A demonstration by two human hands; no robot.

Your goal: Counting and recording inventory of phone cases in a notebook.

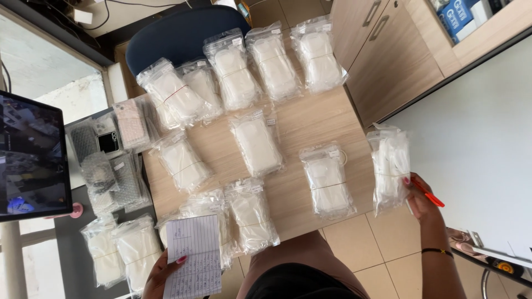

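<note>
- Left hand (163, 271) grips a lined notepad (194, 254) by its lower edge.
- Right hand (421, 199) grips a bundled clear packet (390, 166) and an orange pen (428, 192), just beyond the table (310, 119).
- The packet looks light, soft and slippery; hold it mid-bundle.

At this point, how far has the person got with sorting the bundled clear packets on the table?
Done: about a dozen banded bundles lie spread in rough rows on the wooden table. In hand: the right hand holds another bundle plus a red pen; the left hand holds a lined notepad. Left: that bundle is not yet set down.
</note>
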